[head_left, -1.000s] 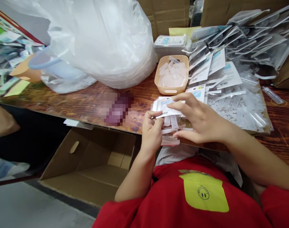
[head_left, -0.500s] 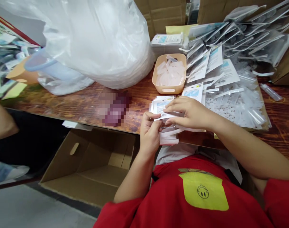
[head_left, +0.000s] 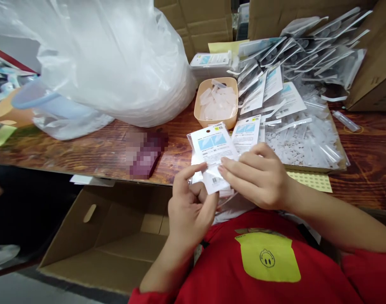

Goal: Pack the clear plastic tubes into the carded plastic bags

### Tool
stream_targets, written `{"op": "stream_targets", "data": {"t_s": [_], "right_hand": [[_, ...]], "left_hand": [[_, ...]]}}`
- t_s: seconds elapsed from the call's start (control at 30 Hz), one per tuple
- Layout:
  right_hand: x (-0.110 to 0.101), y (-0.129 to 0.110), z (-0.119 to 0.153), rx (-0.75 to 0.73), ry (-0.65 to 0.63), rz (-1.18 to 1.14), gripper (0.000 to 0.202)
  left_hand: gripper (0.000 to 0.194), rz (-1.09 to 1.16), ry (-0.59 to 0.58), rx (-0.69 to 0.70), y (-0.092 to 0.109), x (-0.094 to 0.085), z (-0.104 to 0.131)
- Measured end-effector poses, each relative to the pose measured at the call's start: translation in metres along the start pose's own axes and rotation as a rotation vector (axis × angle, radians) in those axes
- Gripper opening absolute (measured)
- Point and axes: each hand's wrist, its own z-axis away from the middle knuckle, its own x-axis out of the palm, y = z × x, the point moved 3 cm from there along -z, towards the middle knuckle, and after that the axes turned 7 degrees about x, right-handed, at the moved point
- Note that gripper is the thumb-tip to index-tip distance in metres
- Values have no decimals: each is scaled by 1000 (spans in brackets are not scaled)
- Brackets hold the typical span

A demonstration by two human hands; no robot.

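Note:
A white printed card in a clear plastic bag (head_left: pixel 214 141), with a blue picture and a hang hole, tilts up over the table's front edge. My left hand (head_left: pixel 189 207) grips its lower left, index finger on the front and thumb at the bottom edge. My right hand (head_left: pixel 259 177) is closed at the lower right side, fingertips pressed on the card's face; its thumb is hidden. Under and behind this pack lie more bagged pieces, partly covered. Just right of it rests another printed card (head_left: pixel 246 131).
A peach tub (head_left: pixel 197 110) of translucent white pieces stands behind. To the right, a tray (head_left: pixel 330 170) holds small clear parts and bagged cards. A big plastic bag (head_left: pixel 123 71) fills the back left. An open cardboard box (head_left: pixel 69 236) sits below the table's edge.
The bagged card has turned from nearly flat to face me, its printed side now showing. My right hand has moved from over its top to its lower right. The view has shifted slightly.

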Motion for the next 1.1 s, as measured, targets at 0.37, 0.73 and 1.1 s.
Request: {"op": "stream_targets", "data": {"t_s": [0.37,0.73,1.1], "right_hand": [[-16,79,9,451,-344,101,27],[-14,80,45,307,-376,196,52],[-65,158,130,550,-570,298,32]], "left_hand": [[27,-354,-116,260,-1,-23,-18],[57,-785,-604,404,-59,-31,-69],[53,-857,-739,467,-44,-31,-95]]}}
